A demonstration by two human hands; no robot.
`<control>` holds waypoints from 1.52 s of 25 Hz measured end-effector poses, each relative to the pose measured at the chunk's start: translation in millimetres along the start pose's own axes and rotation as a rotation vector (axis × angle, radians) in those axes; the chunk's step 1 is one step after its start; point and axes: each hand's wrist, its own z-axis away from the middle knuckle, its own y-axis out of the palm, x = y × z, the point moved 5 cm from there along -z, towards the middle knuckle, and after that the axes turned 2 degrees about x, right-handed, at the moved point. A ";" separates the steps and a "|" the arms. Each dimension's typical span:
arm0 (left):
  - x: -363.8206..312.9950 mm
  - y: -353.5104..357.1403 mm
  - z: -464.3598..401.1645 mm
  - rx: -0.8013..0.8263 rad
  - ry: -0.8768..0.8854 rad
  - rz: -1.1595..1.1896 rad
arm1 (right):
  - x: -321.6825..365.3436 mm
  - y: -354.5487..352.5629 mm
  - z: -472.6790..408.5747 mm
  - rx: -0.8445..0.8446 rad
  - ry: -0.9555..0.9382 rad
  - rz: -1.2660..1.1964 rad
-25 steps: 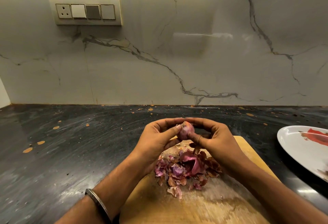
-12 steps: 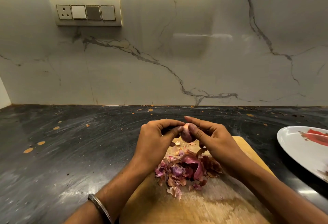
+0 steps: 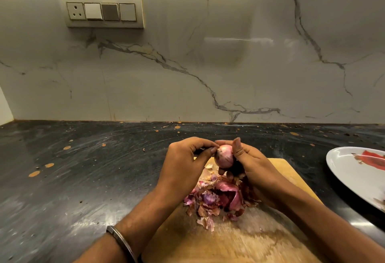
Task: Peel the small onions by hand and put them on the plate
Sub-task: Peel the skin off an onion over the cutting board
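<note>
A small pink onion (image 3: 224,156) is held above the far end of a wooden cutting board (image 3: 239,239). My right hand (image 3: 253,169) grips it from the right, thumb up along its side and fingers curled under it. My left hand (image 3: 185,164) pinches the onion's left tip between thumb and forefinger. A heap of purple and brown onion skins (image 3: 218,198) lies on the board below the hands. The white plate (image 3: 358,175) with a red pattern sits at the right edge, partly cut off; no onions show on its visible part.
The board lies on a dark, speckled stone counter (image 3: 83,179). Behind it rises a marble-look wall with a socket and switch panel (image 3: 101,11) at the upper left. A metal bangle (image 3: 120,242) circles my left wrist.
The onion has been turned in my hands, so more of its pink body now faces me. My right thumb has moved up beside it, and my left fingers have shifted to its left tip.
</note>
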 end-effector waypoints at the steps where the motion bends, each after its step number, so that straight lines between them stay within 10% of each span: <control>1: -1.7 -0.3 0.1 -0.005 0.030 -0.026 | 0.0 2.0 0.8 0.018 0.000 -0.003; 17: -26.2 10.2 2.0 -0.063 0.184 -0.297 | -0.5 6.3 -2.0 0.037 -0.112 0.028; 38: 0.6 6.1 -0.9 -0.069 -0.200 0.265 | 8.3 0.1 5.0 -0.098 -0.307 0.129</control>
